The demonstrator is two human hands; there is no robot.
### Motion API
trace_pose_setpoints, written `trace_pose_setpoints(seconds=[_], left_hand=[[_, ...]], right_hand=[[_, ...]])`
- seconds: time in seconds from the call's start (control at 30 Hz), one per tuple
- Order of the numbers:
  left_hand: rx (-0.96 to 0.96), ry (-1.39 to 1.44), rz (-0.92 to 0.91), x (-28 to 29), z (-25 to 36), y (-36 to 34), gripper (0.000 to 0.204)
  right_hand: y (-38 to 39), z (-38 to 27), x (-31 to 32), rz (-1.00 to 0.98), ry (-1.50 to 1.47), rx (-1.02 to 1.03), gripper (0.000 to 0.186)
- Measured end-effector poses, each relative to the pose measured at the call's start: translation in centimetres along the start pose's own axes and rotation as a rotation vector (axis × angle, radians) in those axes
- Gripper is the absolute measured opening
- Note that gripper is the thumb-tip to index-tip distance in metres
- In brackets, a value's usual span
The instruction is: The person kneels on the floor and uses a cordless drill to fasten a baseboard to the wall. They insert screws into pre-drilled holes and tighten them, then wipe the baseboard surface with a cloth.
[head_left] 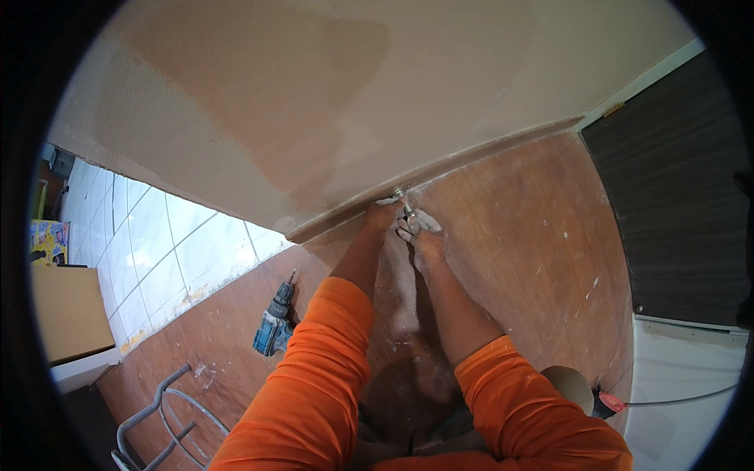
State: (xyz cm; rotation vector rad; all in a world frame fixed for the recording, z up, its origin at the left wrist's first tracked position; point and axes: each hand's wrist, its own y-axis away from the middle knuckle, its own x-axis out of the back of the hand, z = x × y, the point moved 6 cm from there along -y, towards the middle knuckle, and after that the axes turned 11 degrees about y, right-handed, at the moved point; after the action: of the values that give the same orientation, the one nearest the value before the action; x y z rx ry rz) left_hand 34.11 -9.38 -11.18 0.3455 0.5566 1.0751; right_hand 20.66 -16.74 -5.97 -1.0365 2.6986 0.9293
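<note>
Both my hands work low down at the brown skirting board [345, 215], at the foot of the beige wall. My left hand [382, 213] is closed, its fingers against the board beside a small shiny metal fitting [399, 192]. What it grips, if anything, is hidden. White covers the fingers of both hands; I cannot tell whether it is dust or glove cloth. My right hand [424, 226] is closed around a small metal piece [409, 213], just nearer to me than the fitting. The piece is too small to name exactly. Pale dust lies on the floor below.
A blue and black cordless drill [275, 320] lies on the brown floor [518, 228] to the left, its bit pointing away. Grey bent metal tubing [149, 408] stands at lower left. White tiles [149, 235] lie beyond the wall's end. A dark door [667, 196] is at right.
</note>
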Motion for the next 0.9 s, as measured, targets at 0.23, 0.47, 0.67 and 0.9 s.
trace_pose_setpoints(seconds=[0.23, 0.47, 0.67, 0.9], left_hand=[[0.07, -0.063, 0.037, -1.1, 3.4, 4.1, 0.061], [0.034, -0.017, 0.019, -0.6, 2.0, 2.3, 0.058], [0.123, 0.073, -0.001, -0.4, 0.6, 1.5, 0.056], [0.0, 0.05, 0.012, -0.2, 0.8, 0.9, 0.052]], right_hand=[[0.0, 0.3, 0.2, 0.067, 0.097, -0.008, 0.029], [0.0, 0.4, 0.1, 0.07, 0.054, -0.003, 0.028], [0.1, 0.1, -0.1, 0.05, 0.089, -0.022, 0.023], [0.5, 0.0, -0.1, -0.029, 0.046, -0.043, 0.022]])
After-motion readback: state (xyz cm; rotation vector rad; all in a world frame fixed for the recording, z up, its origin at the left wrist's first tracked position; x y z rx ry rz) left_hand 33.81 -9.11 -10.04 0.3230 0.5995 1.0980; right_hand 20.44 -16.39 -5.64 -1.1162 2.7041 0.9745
